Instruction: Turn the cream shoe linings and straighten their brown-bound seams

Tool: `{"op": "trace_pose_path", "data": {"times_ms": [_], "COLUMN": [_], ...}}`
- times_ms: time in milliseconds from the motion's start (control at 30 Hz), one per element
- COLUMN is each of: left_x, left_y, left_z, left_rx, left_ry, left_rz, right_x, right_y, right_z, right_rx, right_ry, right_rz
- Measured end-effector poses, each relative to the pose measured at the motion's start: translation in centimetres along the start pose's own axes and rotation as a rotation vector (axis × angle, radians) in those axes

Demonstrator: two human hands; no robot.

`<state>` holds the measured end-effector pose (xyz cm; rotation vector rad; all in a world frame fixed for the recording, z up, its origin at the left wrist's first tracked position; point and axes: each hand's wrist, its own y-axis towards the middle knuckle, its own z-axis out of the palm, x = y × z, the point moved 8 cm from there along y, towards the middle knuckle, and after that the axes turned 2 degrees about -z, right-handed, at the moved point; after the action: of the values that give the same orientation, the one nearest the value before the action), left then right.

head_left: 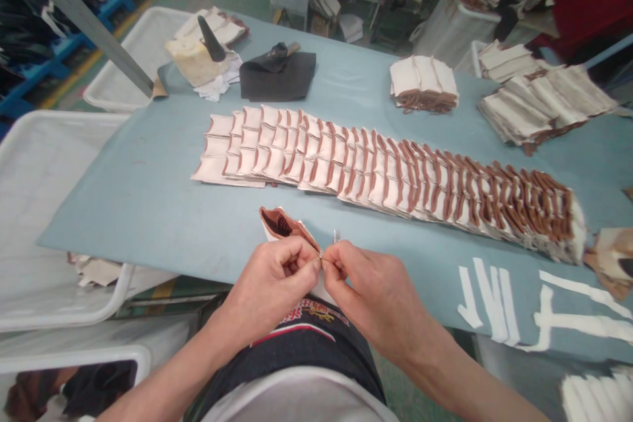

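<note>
My left hand point(277, 280) is closed in a pinch on the edge of a white piece with brown lining point(287, 221), which stands partly open at the table's front edge. Thumb and fingertip of my right hand point(373, 283) pinch the same edge, right beside the left fingertips. What lies exactly between the fingertips is too small to make out. Just behind the right fingers a small metal object point(337, 236) shows, mostly hidden. Beyond my hands, a long overlapping row of similar white and brown pieces point(356, 165) stretches across the blue table point(143, 178).
Behind the row lie black material point(279, 76), a cream block with a dark stick point(211, 39) and stacked pieces point(424, 82). White strips point(494, 300) lie at right. White bins point(59, 125) stand at left, by a metal post point(84, 16).
</note>
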<state>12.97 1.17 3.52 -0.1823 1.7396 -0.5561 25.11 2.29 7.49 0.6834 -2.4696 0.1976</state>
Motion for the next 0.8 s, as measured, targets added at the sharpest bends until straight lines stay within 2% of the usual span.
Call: {"op": "trace_pose_path", "data": {"times_ms": [100, 200, 400, 567, 800], "left_x": [-0.2, -0.6, -1.3, -2.6, -2.4], "left_y": [0.2, 0.4, 0.8, 0.8, 1.4], "left_z": [0.1, 0.0, -0.3, -0.4, 0.1], "left_rx": [-0.043, -0.054, 0.033, 0.099, 0.309], "left_ry": [0.007, -0.001, 0.001, -0.005, -0.304], "left_rz": [0.034, 0.089, 0.161, 0.276, 0.165], "right_x": [-0.5, -1.5, -2.6, -2.5, -1.9], "right_y": [0.1, 0.7, 2.0, 2.0, 2.0], "right_z": [0.2, 0.6, 2.0, 3.1, 3.2], "right_rx": [0.009, 0.077, 0.349, 0.507, 0.575], "right_ry": [0.089, 0.256, 0.719, 1.090, 1.277], "right_rz": [0.041, 0.098, 0.153, 0.176, 0.132]}}
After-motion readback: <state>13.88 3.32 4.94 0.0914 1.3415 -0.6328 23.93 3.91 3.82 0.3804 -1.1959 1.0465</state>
